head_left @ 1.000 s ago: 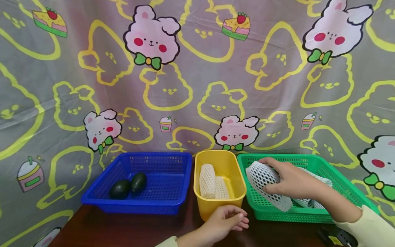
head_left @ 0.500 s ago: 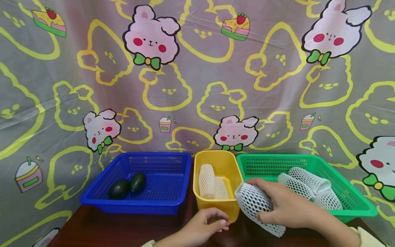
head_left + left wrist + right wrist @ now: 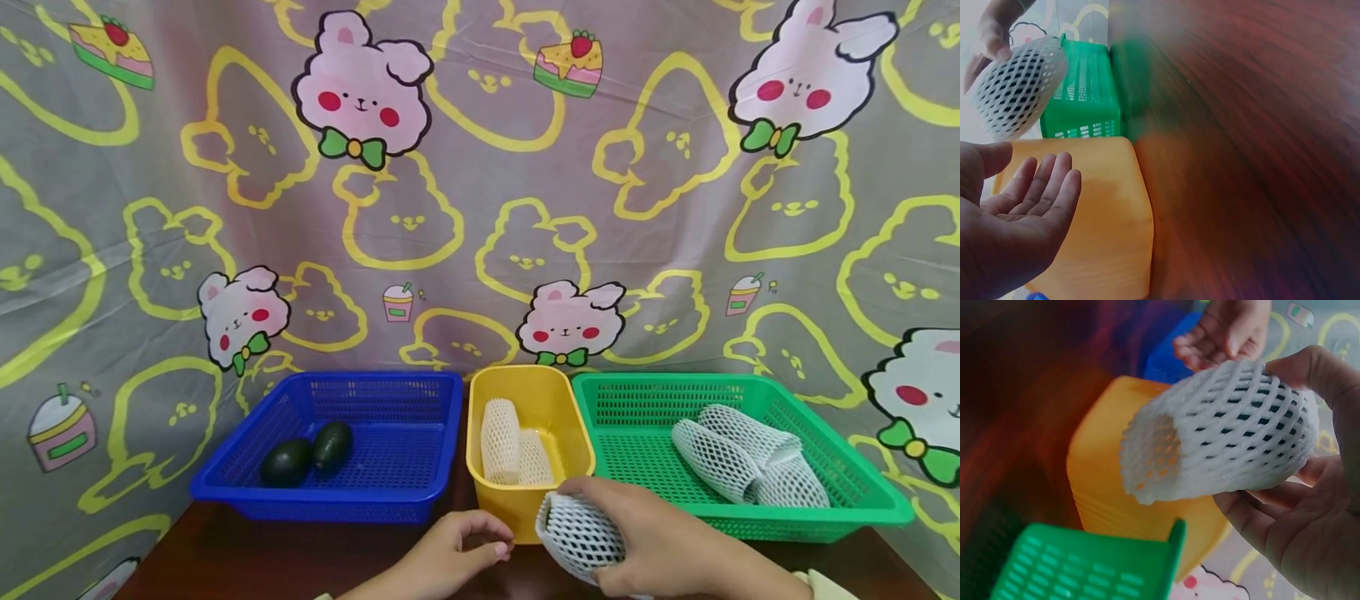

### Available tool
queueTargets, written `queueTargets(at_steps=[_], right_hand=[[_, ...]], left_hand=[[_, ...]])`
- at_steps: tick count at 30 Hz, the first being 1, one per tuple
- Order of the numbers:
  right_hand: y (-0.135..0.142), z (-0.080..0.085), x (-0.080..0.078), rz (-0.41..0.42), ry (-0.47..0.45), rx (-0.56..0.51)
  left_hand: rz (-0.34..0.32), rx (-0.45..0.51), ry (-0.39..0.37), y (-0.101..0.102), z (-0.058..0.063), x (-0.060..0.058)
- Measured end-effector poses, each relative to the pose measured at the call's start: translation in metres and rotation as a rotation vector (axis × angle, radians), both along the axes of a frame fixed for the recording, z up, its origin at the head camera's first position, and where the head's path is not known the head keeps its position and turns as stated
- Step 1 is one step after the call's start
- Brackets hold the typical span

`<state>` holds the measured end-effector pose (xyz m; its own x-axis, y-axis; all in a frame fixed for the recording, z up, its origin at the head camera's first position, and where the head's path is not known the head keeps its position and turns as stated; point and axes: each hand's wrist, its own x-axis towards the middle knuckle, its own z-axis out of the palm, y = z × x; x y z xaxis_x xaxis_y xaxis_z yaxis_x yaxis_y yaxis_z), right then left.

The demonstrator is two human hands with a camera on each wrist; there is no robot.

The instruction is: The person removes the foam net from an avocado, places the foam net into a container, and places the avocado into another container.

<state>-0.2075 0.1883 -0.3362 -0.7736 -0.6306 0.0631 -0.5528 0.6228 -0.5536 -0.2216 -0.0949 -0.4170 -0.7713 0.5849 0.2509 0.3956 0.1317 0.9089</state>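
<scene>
Head view: on the cloth (image 3: 480, 179) behind, we make out printed rabbits with green bows, cake slices and lidded drink cups; any marks on the cups are too small for us to read. We see the right hand (image 3: 652, 533) clamped round a white foam net (image 3: 581, 537), thumb on one side and fingers on the other, just in front of the yellow bin (image 3: 517, 497) and above the counter (image 3: 217, 550). In the right wrist view, something dark shows through the mesh inside the grip, and the net's far end is hollow. Near it we find the left hand (image 3: 453, 552), palm up, thumb and lightly bent fingers apart. More nets (image 3: 500, 442) lie in the bin, netted pieces (image 3: 750, 454) in the green basket (image 3: 630, 454), two dark fruits (image 3: 333, 446) in the blue basket (image 3: 397, 454).
</scene>
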Motion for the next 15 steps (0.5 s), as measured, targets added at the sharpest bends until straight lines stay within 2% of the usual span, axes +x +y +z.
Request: queueTargets(at_steps=[11,15], right_hand=[[-0.023,-0.025,-0.001,0.086,-0.178,-0.030],[-0.029,-0.037,-0.007,0.166,-0.158,-0.033]], left_hand=[[0.065,-0.053,-0.011,-0.019,-0.005,0.000],[0.090,-0.088,-0.010,-0.023,-0.008,-0.001]])
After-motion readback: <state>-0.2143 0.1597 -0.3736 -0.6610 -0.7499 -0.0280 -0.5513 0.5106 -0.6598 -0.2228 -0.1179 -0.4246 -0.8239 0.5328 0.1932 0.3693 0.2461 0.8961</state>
